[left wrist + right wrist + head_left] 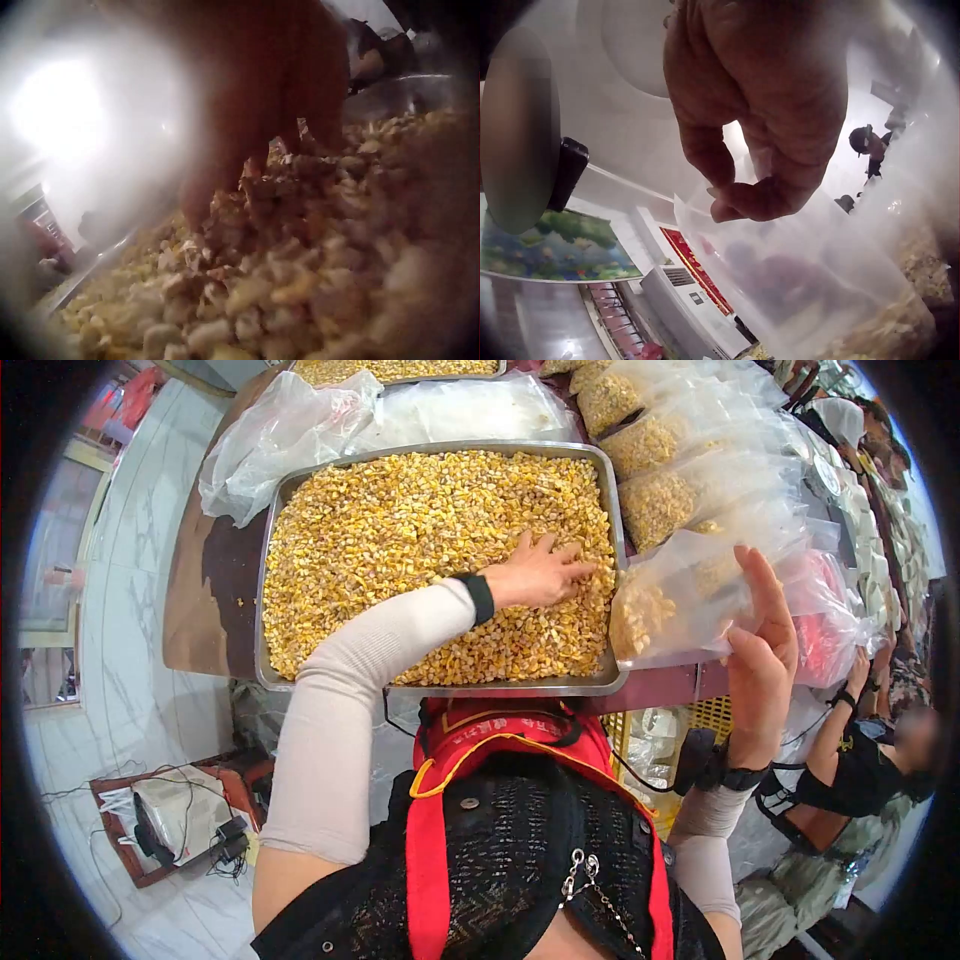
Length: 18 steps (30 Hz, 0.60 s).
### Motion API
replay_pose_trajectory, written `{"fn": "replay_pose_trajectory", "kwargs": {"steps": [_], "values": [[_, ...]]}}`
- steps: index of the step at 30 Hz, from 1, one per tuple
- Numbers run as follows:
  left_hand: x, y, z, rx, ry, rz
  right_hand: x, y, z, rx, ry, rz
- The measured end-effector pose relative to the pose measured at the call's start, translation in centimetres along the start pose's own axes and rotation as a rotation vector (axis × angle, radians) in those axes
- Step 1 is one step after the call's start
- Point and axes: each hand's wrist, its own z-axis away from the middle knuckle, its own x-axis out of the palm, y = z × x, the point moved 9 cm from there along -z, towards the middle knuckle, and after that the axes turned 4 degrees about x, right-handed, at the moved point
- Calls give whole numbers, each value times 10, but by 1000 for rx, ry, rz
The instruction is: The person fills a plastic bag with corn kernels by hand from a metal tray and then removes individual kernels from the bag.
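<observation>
A metal tray (pixel 262 585) full of yellow corn kernels (pixel 410 510) lies in front of me. My left hand (pixel 545 572) reaches into its right side, fingers spread and fingertips down among the kernels; the left wrist view shows the tips partly buried. Just past the tray's right edge, my right hand (pixel 765 650) holds a see-through plastic bag (pixel 690 595) by its upper edge. In the right wrist view, thumb and finger pinch the bag's film (pixel 795 262). Some kernels (pixel 640 622) lie in the bottom of this bag.
Several filled plastic bags (pixel 655 505) stand in a row along the right. Behind the tray lie crumpled plastic (pixel 290 435), a stack of flat bags (pixel 465 410) and another corn tray (pixel 400 372). A pink bag (pixel 825 610) and another person (pixel 860 760) are at right.
</observation>
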Motion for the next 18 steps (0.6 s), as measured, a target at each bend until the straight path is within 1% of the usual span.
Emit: {"fn": "replay_pose_trajectory", "kwargs": {"steps": [2, 3, 4, 6, 9, 11, 12, 13, 15, 16, 17, 18], "values": [[1, 8, 22, 18, -16, -26, 1, 0, -4, 5, -9, 93], [1, 12, 34, 38, -27, -49, 1, 0, -8, 7, -16, 92], [-2, 16, 47, 73, 24, -89, 2, 0, -10, 4, -33, 100], [-1, 19, 67, 90, 42, -91, 2, 1, -12, 10, -42, 107], [-4, 24, 85, 101, 80, -54, -1, 0, -17, -15, -9, 37], [1, 31, 93, 74, 53, -83, 6, 3, -20, -27, -80, 109], [-1, 40, 96, 117, 92, -135, 8, 7, -23, -22, -79, 107], [-1, 39, 95, 117, 88, -134, 12, 10, -26, -20, -93, 78], [6, 30, 88, 123, -59, 6, 18, 16, -32, -14, -103, 50], [-2, 24, 84, 105, -19, -45, 22, 19, -35, 0, -117, 22], [-6, 21, 80, 103, -22, -42, 27, 23, -38, 16, -133, -5], [-19, 12, 77, 31, 101, -47, 31, 24, -41, 22, -155, -53]]}}
